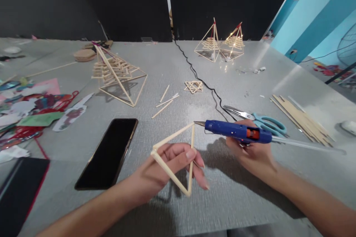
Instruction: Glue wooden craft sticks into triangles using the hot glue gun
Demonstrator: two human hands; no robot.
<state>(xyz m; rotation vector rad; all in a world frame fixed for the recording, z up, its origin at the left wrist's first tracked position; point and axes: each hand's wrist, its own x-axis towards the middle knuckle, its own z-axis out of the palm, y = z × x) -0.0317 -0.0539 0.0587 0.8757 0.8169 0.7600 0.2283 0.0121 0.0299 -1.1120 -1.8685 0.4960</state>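
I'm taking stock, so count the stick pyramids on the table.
3: a purple-tipped pyramid beyond the phone; at the back, right of the cord, a red-tipped pyramid and, beside it, a lit pyramid.

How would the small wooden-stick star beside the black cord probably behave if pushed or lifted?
Lying flat on the table, the wooden-stick star would likely slide rather than tip. Its thin sticks and open gaps suggest lightness; the narrow joints may be fragile.

The left hand [176, 159] is left of the blue glue gun [228, 129], thumb pressed in a pinch, lower fingers loosely extended. The right hand [254, 153] grips the gun from below. The left forearm [111, 203] and right forearm [308, 196] slant inward toward it.
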